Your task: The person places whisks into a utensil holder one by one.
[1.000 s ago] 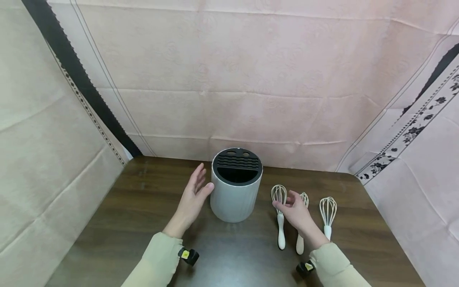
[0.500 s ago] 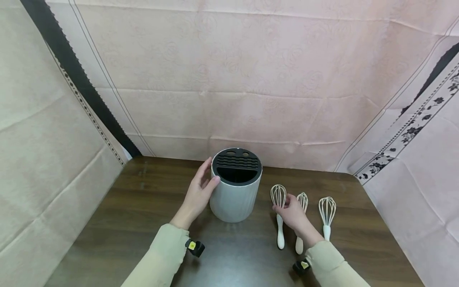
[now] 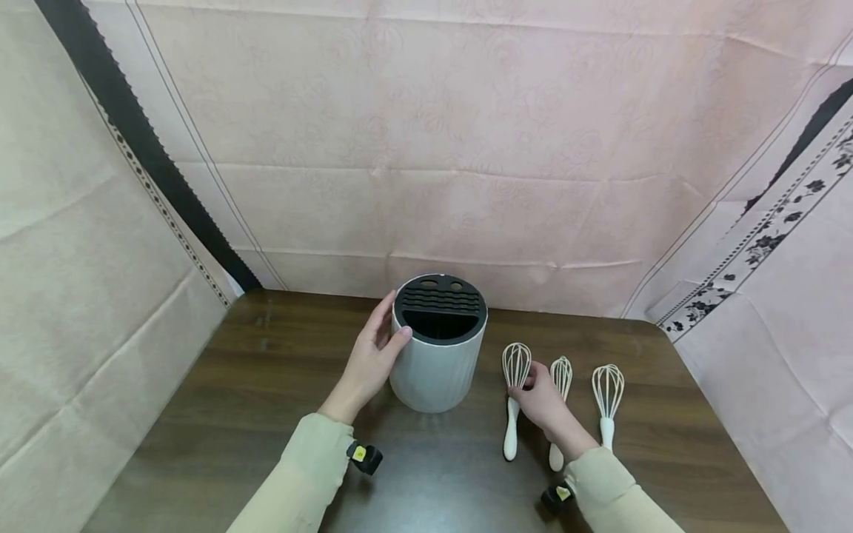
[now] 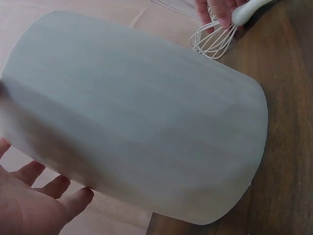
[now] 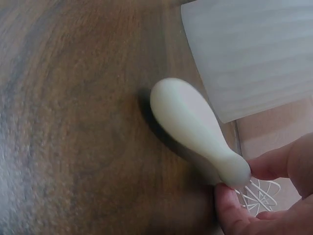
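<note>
A whisk with a pale handle [image 3: 511, 433] lies at the left of a row of three on the table. My right hand [image 3: 545, 406] pinches it where the handle meets the wires, between thumb and fingers, as the right wrist view shows on the handle [image 5: 188, 117]. A white, ribbed, cylindrical utensil holder [image 3: 436, 377] with a black slotted top stands upright to the left of the whisks. Against its left side rests my left hand [image 3: 366, 366], fingers spread and fairly straight; in the left wrist view the fingertips [image 4: 80, 198] touch the wall.
The middle whisk [image 3: 561, 374] is partly hidden behind my right hand. A third whisk [image 3: 608, 392] lies farther right, its handle end behind the sleeve. The brown wooden table [image 3: 280, 385] ends at a pale cloth backdrop [image 3: 433, 148] behind the holder.
My left hand has come rightward onto the holder's side. My right hand has taken hold of the left whisk, whose handle end has swung left. The holder stays in place.
</note>
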A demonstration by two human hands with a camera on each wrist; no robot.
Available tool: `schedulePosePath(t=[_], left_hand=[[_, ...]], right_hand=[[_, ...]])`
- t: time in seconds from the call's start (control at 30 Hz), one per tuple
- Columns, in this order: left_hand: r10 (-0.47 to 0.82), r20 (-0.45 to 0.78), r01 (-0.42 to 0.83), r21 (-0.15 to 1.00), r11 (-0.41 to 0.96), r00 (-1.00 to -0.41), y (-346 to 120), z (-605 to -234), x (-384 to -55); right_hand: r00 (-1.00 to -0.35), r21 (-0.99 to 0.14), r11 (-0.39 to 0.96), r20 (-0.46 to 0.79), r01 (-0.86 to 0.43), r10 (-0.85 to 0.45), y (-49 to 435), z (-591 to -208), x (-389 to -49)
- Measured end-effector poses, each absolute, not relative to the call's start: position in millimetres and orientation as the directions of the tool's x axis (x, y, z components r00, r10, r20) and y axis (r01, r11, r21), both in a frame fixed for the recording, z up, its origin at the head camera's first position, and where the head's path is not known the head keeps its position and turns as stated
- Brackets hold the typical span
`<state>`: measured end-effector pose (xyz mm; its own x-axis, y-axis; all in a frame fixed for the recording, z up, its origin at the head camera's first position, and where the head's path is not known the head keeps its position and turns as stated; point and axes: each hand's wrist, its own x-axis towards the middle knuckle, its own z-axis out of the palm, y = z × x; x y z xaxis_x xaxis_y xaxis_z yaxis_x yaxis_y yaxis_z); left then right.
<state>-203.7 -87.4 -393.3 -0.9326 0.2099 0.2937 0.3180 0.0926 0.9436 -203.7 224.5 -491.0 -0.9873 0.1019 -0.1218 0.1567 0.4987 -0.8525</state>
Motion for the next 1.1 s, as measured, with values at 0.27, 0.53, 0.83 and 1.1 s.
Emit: schedulePosePath(t=[0.27, 0.53, 0.83, 1.1], left_hand=[[0.228, 0.241, 0.28, 0.947, 0.156, -0.943, -84.4, -384.6, -201.6], [0.196, 0.248, 0.294, 0.921, 0.254, -0.949, -81.1, -380.9, -194.2], [0.189, 0.29, 0.331, 0.91, 0.249, -0.938, -80.6, -400.5, -204.8], [0.152, 0.345, 0.371, 0.903, 0.215, -0.926, -81.3, -429.6, -223.9]], right_hand=[[-0.986, -0.851, 0.498, -0.13, 0.167, 0.109, 227.6, -491.5, -203.8], [-0.982, -0.884, 0.429, -0.156, 0.187, 0.108, 228.8, -491.5, -204.3], [-0.985, -0.951, 0.264, -0.138, 0.16, 0.101, 232.4, -479.7, -203.4], [-0.988, -0.97, 0.2, -0.118, 0.135, 0.095, 236.8, -454.5, -198.5]])
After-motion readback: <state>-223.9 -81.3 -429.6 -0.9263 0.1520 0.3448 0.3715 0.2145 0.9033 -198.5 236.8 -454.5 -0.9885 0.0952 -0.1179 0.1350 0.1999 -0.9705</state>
